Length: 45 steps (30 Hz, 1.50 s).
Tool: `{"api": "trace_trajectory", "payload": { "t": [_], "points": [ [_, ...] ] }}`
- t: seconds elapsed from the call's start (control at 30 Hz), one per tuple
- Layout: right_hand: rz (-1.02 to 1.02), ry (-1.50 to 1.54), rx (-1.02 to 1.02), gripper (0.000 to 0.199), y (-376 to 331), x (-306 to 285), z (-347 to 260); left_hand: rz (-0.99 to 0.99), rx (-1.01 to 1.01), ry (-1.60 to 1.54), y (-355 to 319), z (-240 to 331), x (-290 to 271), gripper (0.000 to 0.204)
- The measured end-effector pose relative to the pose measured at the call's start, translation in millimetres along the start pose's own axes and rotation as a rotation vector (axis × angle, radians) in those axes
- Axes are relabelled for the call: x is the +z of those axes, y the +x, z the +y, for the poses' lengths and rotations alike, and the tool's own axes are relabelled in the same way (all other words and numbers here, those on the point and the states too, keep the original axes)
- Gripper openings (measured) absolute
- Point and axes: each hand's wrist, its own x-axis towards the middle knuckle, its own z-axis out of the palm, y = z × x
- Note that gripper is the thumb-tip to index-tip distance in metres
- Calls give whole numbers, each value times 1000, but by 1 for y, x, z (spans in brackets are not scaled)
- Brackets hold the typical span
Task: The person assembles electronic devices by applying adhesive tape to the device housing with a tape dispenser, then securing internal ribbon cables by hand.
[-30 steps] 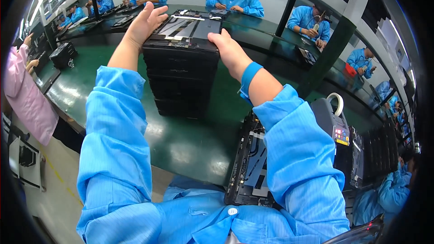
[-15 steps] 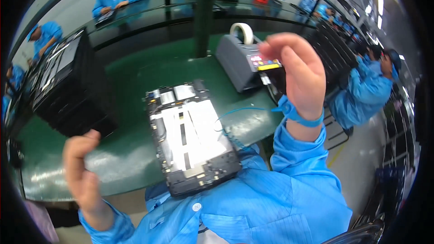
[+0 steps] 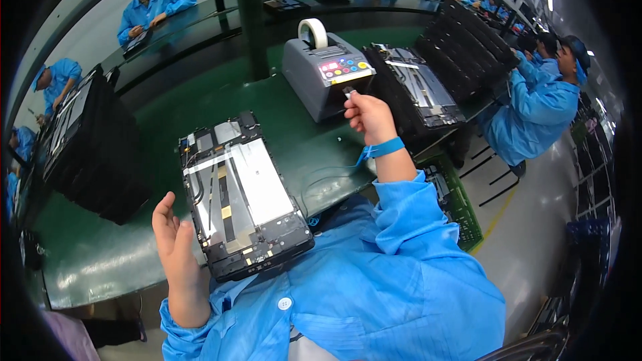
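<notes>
Head view: an opened tablet [image 3: 242, 194] lies face-up on the green bench [image 3: 100, 254], right before the person's body, its silver plates and dark boards exposed. Work on it looks unfinished, judging by the uncovered insides; which parts are done cannot be told. Fetching a small piece [image 3: 349, 93] from the grey tape machine [image 3: 321, 70] seems to be the step in hand, with nothing visibly laid on the tablet by either hand.

The right hand [image 3: 370, 119] reaches forward, wrist strap [image 3: 384, 148] on, thumb and forefinger pinched on that piece at the machine's front; whether it is free is unclear. The left hand [image 3: 177, 247] is raised beside the tablet's left edge, fingers loosely spread, holding nothing.
</notes>
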Motion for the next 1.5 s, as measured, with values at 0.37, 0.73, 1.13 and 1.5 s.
{"api": "trace_trajectory", "payload": {
  "t": [0.37,0.73,1.13,1.5],
  "points": [
    [-931,-437,-716,17,-144,86,-58,-371,274,339,-12,76,19,36],
    [-668,-501,-1021,9,-146,125,-58,-173,233,37,-5,52,18,8],
    [-819,-705,-731,15,-76,186,-64,-37,528,629,69,21,-20,26],
    [-1065,-898,-855,23,-27,244,-31,-152,611,810,102,-10,-24,16]
  ]
}}
